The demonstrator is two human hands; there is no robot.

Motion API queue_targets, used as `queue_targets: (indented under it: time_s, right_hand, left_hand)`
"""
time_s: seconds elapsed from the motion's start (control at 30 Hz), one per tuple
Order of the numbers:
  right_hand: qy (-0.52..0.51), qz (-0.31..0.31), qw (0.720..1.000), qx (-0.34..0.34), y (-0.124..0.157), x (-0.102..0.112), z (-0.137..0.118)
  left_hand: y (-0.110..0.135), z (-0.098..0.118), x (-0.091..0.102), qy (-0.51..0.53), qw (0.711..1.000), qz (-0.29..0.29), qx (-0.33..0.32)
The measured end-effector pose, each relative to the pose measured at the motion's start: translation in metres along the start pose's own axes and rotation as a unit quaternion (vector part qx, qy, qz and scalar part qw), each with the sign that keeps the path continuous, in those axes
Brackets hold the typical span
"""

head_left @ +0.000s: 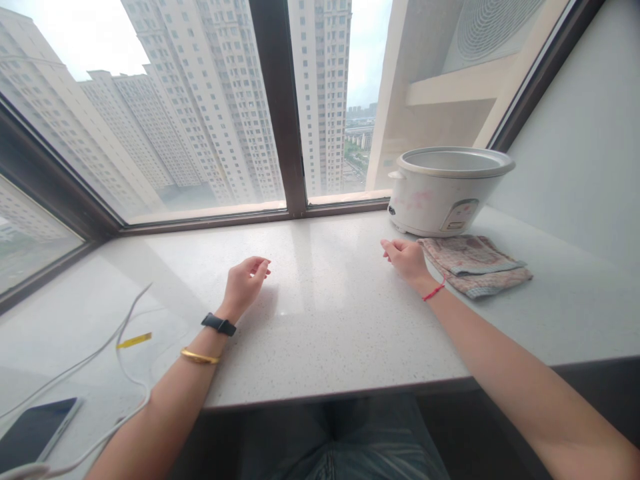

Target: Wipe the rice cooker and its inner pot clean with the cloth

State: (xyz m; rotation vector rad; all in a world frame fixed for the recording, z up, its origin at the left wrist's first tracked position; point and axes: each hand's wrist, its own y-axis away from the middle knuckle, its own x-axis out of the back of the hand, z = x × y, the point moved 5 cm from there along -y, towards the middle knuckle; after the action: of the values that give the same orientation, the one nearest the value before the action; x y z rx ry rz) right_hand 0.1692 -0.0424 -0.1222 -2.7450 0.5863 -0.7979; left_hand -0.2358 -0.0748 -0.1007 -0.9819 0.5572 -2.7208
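Under the window (200,120), pale counter (325,320), rice cooker (445,190), cloth (475,263); left hand (245,280), right hand (407,257): fingers half-curled, empty.

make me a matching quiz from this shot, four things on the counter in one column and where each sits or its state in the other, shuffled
1. white round rice cooker
2. folded pink-patterned cloth
3. dark flat phone
4. left hand

a. bottom left, beside the white cable
b. lidless, by the window
c. curled, empty, middle of the pale stone counter
d. lying flat, next to the right hand

Pairs: 1-b, 2-d, 3-a, 4-c
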Motion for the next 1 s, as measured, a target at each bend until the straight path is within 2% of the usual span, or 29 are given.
queue_targets:
  time_s: [1.0]
  right_hand:
    - [-0.004,0.001,1.0,-0.004,-0.0002,0.0013,-0.0006]
  left_hand:
    - [-0.0006,0.0002,-0.0002,-0.005,1.0,-0.002,-0.001]
